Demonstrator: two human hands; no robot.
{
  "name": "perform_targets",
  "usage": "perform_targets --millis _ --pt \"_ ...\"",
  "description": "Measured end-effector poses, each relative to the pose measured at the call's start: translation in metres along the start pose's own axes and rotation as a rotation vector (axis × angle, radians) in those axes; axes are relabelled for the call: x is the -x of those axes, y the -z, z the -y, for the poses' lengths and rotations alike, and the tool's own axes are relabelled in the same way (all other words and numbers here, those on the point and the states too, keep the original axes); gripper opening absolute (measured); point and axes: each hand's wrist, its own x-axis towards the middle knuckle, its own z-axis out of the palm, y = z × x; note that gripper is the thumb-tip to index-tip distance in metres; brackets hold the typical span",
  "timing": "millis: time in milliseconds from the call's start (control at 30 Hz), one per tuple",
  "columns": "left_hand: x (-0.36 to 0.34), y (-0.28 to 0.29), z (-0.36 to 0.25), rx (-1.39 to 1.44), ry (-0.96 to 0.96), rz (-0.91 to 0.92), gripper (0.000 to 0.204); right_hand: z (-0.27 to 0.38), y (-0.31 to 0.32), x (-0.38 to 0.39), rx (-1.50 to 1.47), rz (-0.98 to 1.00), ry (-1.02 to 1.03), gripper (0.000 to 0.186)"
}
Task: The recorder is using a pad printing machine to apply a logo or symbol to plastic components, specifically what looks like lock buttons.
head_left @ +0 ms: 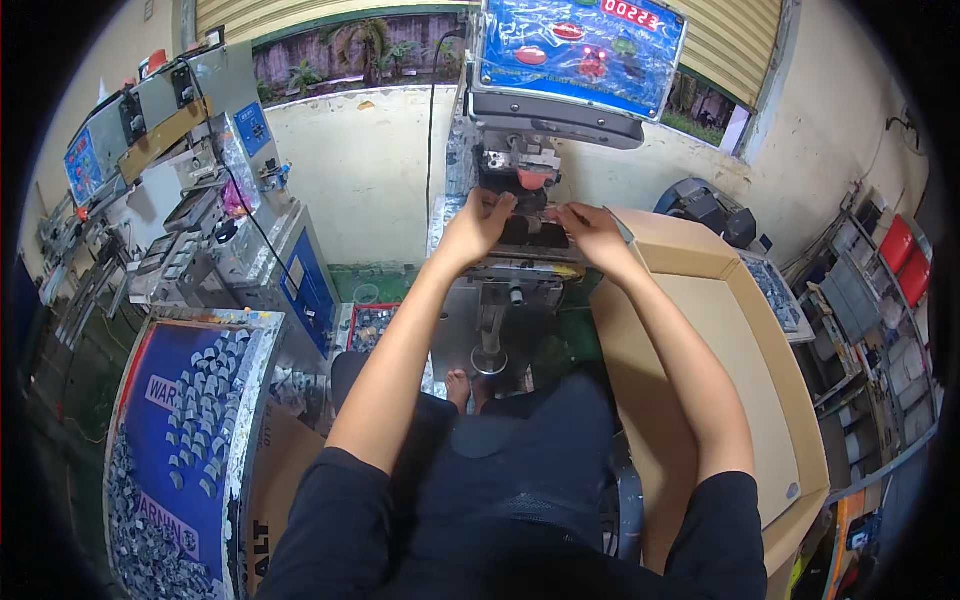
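Note:
Both my arms reach forward to a pad printing machine (513, 270) in front of me. My left hand (476, 230) is at the left of its work area, fingers bent and pinched together near the fixture. Opposite it, my right hand (598, 240) has thumb and fingers closed at the fixture's right side. Whatever either hand pinches is too small and dim to name. Just above and between the hands hangs a reddish rubber pad (534, 178). A blue control panel (580, 60) under clear plastic tops the machine.
On the left, a blue-topped table (240, 400) bears many small grey curved pieces (205, 390). A large open cardboard box (745, 400) stands at my right, one grey piece (793, 490) inside. A red tray (370, 325) sits low beyond my left arm. Another machine (215, 240) stands far left.

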Motion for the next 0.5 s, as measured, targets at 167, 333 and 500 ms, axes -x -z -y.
perform_targets --millis 167,333,500 --pt "0.001 0.008 0.009 0.029 -0.035 -0.055 0.052 0.001 0.005 0.044 0.376 0.199 0.332 0.048" --pt "0.025 0.006 -0.030 0.017 -0.071 -0.147 0.035 -0.017 0.006 0.083 0.532 0.162 0.381 0.059" --pt "0.085 0.017 -0.057 0.357 -0.147 -0.146 0.036 -0.021 0.006 0.082 0.434 0.142 0.371 0.055"
